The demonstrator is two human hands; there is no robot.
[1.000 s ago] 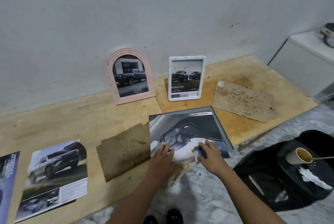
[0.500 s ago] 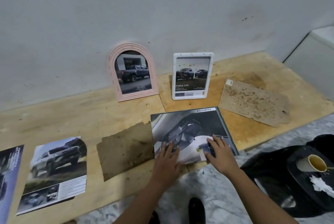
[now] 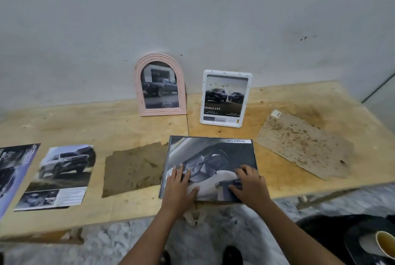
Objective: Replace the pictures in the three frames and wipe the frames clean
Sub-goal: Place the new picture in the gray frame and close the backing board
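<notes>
Lay flat on desk [image 3: 128, 127]: dark-framed car picture [image 3: 210, 157], upside down, pressed under both hands [image 3: 178, 187] [image 3: 249, 185], fingers spread, unclenched.

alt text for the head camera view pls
Both hands, left hand and right hand, press flat on a car picture in a dark frame lying on a wooden table. A pink arched frame and a white frame stand behind.

Cup [image 3: 385, 244] cut off; leftmost print [image 3: 12, 170] cropped

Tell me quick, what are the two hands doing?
Left hand: open, pressing flat on the car picture.
Right hand: open, fingers spread, also flat on the picture.
</notes>
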